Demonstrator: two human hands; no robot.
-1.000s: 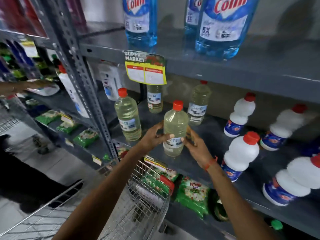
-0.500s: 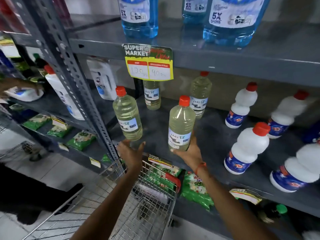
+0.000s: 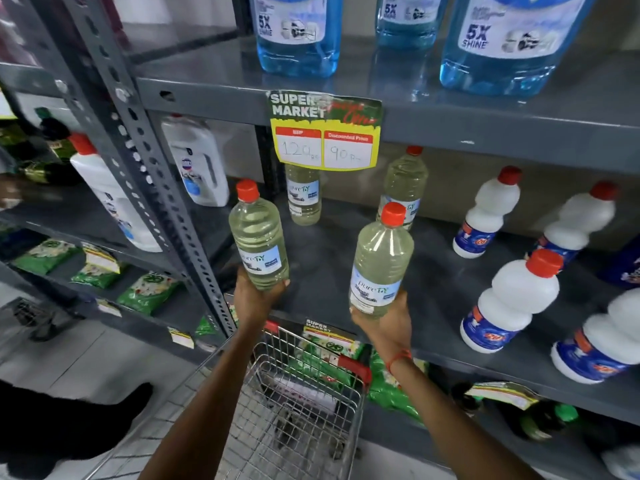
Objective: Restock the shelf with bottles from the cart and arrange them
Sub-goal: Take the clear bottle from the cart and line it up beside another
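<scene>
Gripping one red-capped, pale-yellow bottle each, left hand (image 3: 258, 299) and right hand (image 3: 382, 325) hold them upright.

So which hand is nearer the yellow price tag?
Left, narrowly. The left hand sits below and left of the price tag; the right hand sits lower, below and right.

Both forearms extended forward and up, wrists roughly level; left hand (image 3: 254, 299) and right hand (image 3: 382, 323) each cupped palm-up, fingers curled closed in a grip.
</scene>
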